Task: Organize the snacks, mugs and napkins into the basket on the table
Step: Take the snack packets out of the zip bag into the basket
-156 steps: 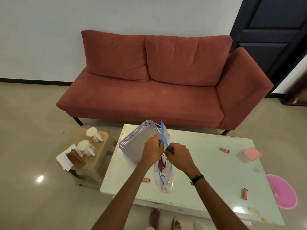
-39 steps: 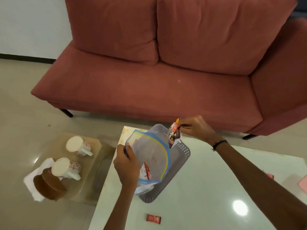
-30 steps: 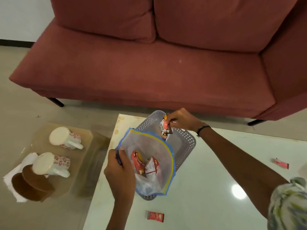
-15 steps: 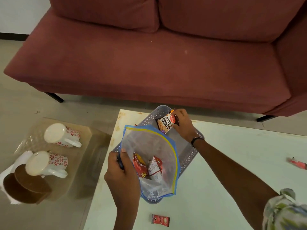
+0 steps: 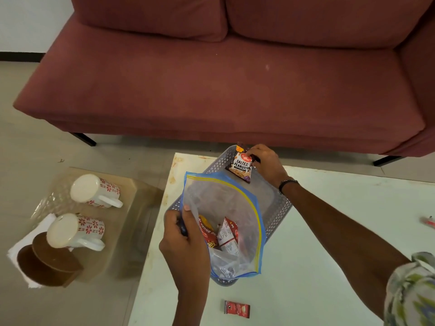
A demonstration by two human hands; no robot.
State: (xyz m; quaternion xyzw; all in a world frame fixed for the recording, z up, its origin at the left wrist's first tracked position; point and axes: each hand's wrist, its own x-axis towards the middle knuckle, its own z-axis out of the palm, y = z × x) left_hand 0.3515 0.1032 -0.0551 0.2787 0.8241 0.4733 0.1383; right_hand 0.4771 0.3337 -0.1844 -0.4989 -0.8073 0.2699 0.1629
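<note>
While your left hand (image 5: 182,243) is gripping the open zip bag (image 5: 226,222) over the basket (image 5: 280,208), your right hand (image 5: 266,164) is pinching a peanut packet (image 5: 242,167) at the basket's far end

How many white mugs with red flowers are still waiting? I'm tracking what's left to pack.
2. Both lie on the low side table left of the white table: the farther mug, and the nearer mug beside the brown holder.

Open zip bag (image 5: 226,222) over the basket's (image 5: 280,208) near half; far half partly free.
</note>
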